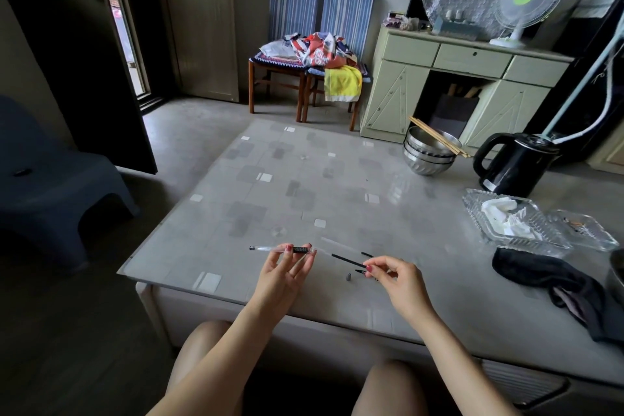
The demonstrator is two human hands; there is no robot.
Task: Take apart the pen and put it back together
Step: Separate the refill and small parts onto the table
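Note:
My left hand (287, 275) pinches a clear pen barrel (270, 249) with a black grip, held level above the table's near edge. My right hand (393, 277) pinches the far end of the thin ink refill (347, 260). The refill slants from my right fingers up to the barrel's open end; whether its tip is still inside I cannot tell. A small metal tip cone (347, 278) stands on the glass between my hands. A clear, cap-like piece (341, 244) with a dark end lies just behind the refill.
On the glass-topped table (304, 186) stand stacked steel bowls with chopsticks (429, 154) and a black kettle (516, 162) at the far right. Glass dishes (520, 226) and a dark cloth (547, 275) lie at the right. A dark stool (50, 179) is on the left.

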